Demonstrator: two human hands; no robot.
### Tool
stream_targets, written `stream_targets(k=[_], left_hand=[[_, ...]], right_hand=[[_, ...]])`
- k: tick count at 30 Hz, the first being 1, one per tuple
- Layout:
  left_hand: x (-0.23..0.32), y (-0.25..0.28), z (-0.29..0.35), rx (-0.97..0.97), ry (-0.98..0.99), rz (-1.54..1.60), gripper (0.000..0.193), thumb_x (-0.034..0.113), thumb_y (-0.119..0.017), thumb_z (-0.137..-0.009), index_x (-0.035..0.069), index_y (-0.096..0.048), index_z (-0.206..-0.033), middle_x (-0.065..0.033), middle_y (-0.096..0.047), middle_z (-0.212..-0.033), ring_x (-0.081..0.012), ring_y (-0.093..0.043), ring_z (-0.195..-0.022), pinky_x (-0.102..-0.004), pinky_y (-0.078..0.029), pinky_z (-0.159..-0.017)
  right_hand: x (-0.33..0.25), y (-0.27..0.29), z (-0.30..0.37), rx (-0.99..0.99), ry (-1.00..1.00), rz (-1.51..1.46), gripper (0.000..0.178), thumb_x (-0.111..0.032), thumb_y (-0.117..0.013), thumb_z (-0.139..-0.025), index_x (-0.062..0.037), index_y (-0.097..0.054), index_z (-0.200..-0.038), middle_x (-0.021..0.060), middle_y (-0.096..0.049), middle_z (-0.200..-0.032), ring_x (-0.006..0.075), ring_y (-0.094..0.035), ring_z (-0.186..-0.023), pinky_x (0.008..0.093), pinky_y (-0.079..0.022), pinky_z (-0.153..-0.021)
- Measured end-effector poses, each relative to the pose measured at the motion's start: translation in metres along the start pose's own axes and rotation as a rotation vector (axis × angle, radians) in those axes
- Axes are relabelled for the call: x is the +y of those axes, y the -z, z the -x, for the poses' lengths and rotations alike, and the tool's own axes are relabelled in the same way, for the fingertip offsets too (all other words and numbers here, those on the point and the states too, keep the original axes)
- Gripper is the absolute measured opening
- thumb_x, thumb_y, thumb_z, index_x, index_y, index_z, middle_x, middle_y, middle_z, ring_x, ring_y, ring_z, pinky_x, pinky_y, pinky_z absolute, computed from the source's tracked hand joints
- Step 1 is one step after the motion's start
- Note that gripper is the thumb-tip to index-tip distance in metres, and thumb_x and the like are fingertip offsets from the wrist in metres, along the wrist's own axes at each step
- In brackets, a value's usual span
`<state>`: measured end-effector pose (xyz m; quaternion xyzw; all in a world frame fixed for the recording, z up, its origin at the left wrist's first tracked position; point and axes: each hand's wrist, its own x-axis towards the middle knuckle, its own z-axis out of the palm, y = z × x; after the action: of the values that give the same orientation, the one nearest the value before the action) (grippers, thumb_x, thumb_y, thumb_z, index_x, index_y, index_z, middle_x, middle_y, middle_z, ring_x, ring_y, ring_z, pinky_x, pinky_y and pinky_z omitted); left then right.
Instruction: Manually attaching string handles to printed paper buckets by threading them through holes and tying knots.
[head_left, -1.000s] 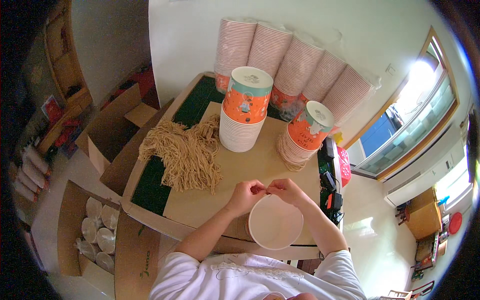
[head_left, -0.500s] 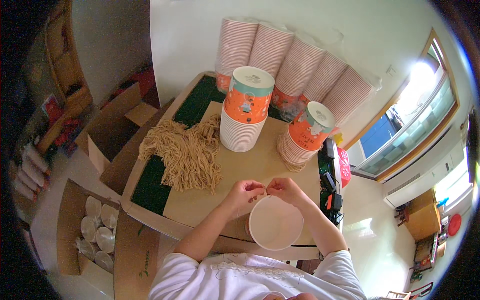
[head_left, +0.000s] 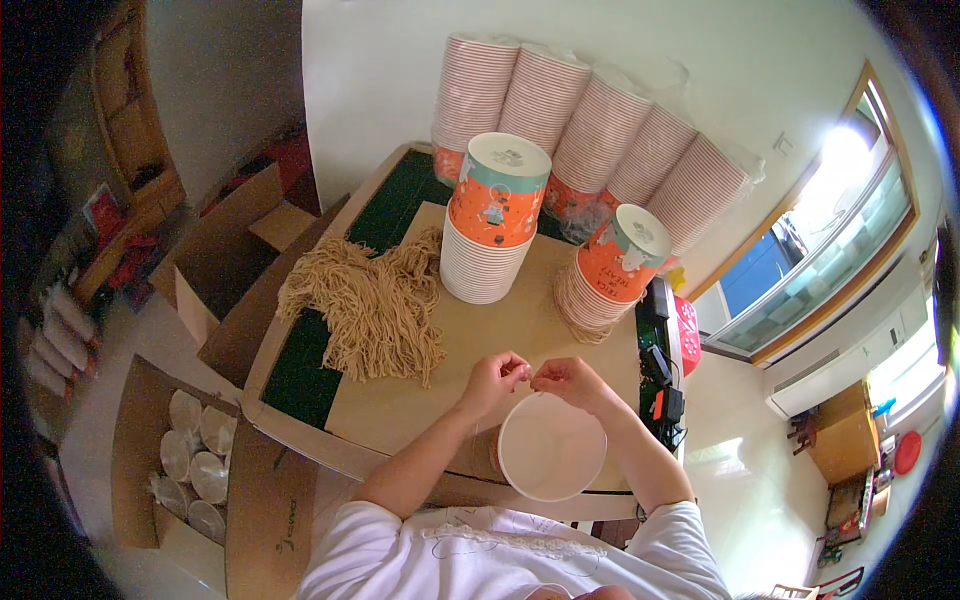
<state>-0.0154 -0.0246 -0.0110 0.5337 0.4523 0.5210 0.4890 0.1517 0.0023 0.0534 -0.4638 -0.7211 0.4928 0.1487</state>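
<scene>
A white-lined paper bucket [head_left: 552, 447] stands mouth up at the table's near edge, close to my body. Just beyond its far rim, my left hand [head_left: 497, 381] and my right hand [head_left: 573, 383] nearly meet at the fingertips. Both are closed in a pinch on a thin tan twine cord, mostly hidden by the fingers. To their left lies a loose heap of tan twine cords [head_left: 375, 310]. Farther off stands an upside-down stack of orange and teal paper buckets [head_left: 492, 215]. A shorter upside-down stack [head_left: 612, 265] at the right has twine cords gathered around its lower part.
Several tall plastic-wrapped bucket stacks [head_left: 550, 120] lean along the wall at the back. Black adapters and cables [head_left: 660, 385] lie on the table's right edge, beside a red item [head_left: 688, 335]. On the floor at left are open cardboard boxes, one holding wrapped clear lids [head_left: 190, 460].
My left hand has turned slightly and risen a little, its fingers bunched more tightly. The right hand has barely shifted; the bucket and stacks stay put.
</scene>
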Motion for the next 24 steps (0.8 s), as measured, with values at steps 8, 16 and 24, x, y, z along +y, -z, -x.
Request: stream_targets(k=[8,16,24], left_hand=[[-0.007,-0.008,-0.004,0.054,-0.132,-0.331,0.011,0.012,-0.056,-0.079,0.002,-0.059,-0.08,-0.0075,-0.061,-0.068,-0.0153,-0.059,-0.061,-0.0293,-0.047,-0.059],[-0.024,-0.015,-0.016,0.112,-0.155,-0.138,0.007,0.01,-0.055,-0.08,0.004,-0.058,-0.081,-0.0074,-0.06,-0.07,-0.0155,-0.057,-0.062,-0.0291,-0.046,-0.059],[-0.031,-0.021,-0.025,0.138,-0.201,-0.216,0.006,0.009,-0.059,-0.08,0.004,-0.058,-0.083,-0.0071,-0.057,-0.078,-0.015,-0.054,-0.063,-0.0279,-0.046,-0.059]], right_hand=[[-0.006,0.002,0.003,0.002,-0.001,0.092,0.01,-0.014,-0.063,-0.079,-0.0039,-0.064,-0.078,0.0007,-0.063,-0.071,0.0067,-0.054,-0.064,0.0234,-0.044,-0.059],[0.022,0.023,-0.016,-0.126,-0.241,-0.142,0.018,-0.018,-0.058,-0.082,-0.0012,-0.065,-0.081,0.0028,-0.062,-0.074,0.0073,-0.055,-0.067,0.0215,-0.044,-0.058],[0.012,0.014,-0.014,-0.076,-0.414,-0.601,0.02,-0.023,-0.062,-0.083,-0.0039,-0.062,-0.077,0.0012,-0.058,-0.069,0.0064,-0.054,-0.056,0.0185,-0.043,-0.05]])
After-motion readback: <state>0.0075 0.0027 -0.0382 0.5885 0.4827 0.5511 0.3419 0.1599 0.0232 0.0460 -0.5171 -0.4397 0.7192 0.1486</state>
